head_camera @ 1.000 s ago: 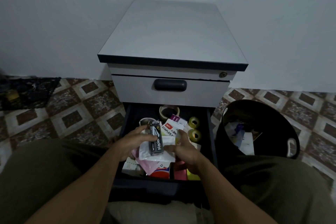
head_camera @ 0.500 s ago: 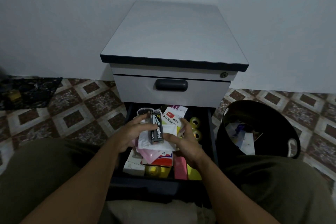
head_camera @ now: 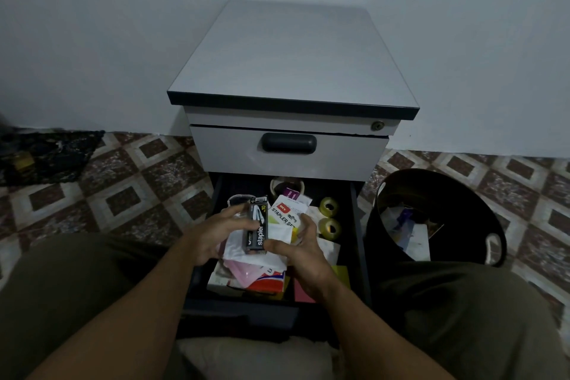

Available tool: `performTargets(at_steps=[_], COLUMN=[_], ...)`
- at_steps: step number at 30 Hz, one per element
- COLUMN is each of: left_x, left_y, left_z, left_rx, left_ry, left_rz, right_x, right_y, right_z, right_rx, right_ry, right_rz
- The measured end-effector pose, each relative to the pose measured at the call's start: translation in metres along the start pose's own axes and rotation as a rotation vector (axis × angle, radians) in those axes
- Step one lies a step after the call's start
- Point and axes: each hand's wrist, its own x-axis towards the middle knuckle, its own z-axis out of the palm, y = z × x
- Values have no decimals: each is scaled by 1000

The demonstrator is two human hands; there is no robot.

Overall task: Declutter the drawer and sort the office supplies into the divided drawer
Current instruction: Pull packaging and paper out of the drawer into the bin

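The lower black drawer (head_camera: 354, 225) is pulled open and full of mixed office supplies. Above its middle, my left hand (head_camera: 216, 234) grips a black stapler box (head_camera: 257, 230) together with white paper packets beneath it. My right hand (head_camera: 300, 245) holds the same bundle from the right: its thumb lies at the box's lower end and its fingers curl at the edge of a white stapler set packet (head_camera: 285, 215). Two yellowish tape rolls (head_camera: 329, 216) lie at the drawer's right. A masking tape roll (head_camera: 287, 184) sits at the back.
The grey cabinet's upper drawer (head_camera: 289, 160) is closed. Pink and red packets (head_camera: 256, 278) and yellow and pink sticky notes (head_camera: 340, 274) lie at the drawer's front. A black bin (head_camera: 431, 194) holding paper scraps stands to the right on the tiled floor. My knees flank the drawer.
Both hands lifted the bundle a little, then lowered it slightly. My right hand's fingers moved up along the stapler set packet to its right edge.
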Motion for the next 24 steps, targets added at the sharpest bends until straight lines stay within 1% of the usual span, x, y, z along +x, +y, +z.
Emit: performTargets(at_steps=[7,17,24], left_x=[-8,-33,-61], left_y=[0,-1,18], left_z=[14,37,62], left_rx=[-30,-47,-64], left_ry=[19,-67,-120], left_rz=[34,92,187], right_x=[-14,-51,-83], right_y=[-21,-44,-72], right_z=[-11,-17,-28], right_rx=[-113,-189,-267], right_ry=[-6,16,55], right_rz=[-3,-44,-54])
